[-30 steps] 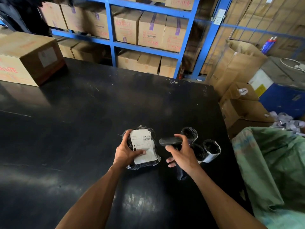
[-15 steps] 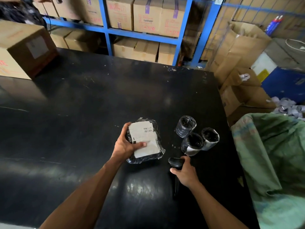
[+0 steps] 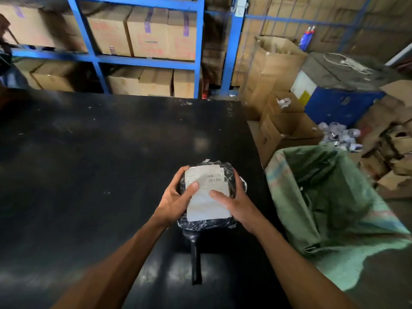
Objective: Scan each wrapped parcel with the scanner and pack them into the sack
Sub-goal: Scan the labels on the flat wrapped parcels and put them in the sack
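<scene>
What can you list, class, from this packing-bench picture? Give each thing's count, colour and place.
Plastic-wrapped parcel with white label: one, black, held above the table.
Handheld scanner: one, black, lying on the table under the parcel.
Woven sack: one, green, open, right of the table.
Table: one, black.
Cardboard boxes: many, brown, on blue shelving and on the floor at right.
Left hand, right hand: both gripping the parcel.

Cardboard boxes (image 3: pixel 142 34) fill the blue shelving (image 3: pixel 198 52) behind the black table (image 3: pixel 100 152).
</scene>
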{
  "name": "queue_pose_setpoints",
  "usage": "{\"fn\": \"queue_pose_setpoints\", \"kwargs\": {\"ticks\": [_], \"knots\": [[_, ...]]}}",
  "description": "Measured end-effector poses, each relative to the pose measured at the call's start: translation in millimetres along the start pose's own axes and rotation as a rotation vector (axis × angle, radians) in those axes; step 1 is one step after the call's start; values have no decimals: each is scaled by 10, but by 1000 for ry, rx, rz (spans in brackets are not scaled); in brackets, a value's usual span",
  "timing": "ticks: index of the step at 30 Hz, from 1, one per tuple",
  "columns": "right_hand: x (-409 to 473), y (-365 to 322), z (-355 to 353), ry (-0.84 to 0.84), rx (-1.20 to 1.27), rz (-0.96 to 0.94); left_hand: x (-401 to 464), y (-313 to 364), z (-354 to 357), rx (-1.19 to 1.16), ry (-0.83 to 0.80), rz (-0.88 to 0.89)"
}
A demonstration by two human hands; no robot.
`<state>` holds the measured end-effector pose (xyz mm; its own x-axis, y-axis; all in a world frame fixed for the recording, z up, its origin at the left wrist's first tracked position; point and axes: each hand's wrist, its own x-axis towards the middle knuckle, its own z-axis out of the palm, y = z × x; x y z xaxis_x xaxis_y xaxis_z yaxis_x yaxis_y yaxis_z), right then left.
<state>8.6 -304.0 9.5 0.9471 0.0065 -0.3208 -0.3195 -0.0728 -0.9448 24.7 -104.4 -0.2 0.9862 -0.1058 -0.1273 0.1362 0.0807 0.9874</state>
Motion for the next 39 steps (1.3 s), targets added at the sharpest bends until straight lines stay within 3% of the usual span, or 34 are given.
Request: {"fn": "queue_pose_setpoints", "kwargs": {"ticks": [9, 14, 17, 23, 28, 34, 39], "knots": [[-14, -48, -2185, 283, 70, -91, 510, 96, 1920, 63, -241, -123], [-94, 115, -3445, 384, 18, -73, 708, -266, 2939, 499, -235, -169], [-133, 437, -3860, 401, -30, 30, 718, -485, 3401, 589, -237, -208], [13, 1198, -4072, 189, -129, 322, 706, -731, 3827, 837, -187, -173], [441, 1475, -3822, -22, -223, 396, 755, -843, 3856, 950, -181, -155], [446, 1616, -3615, -59, -303, 431, 803, -871, 3719, 837, -186, -147], [451, 2075, -3676, -76, -639, 588, 779, -890, 3756, 845, -206, -163]]}}
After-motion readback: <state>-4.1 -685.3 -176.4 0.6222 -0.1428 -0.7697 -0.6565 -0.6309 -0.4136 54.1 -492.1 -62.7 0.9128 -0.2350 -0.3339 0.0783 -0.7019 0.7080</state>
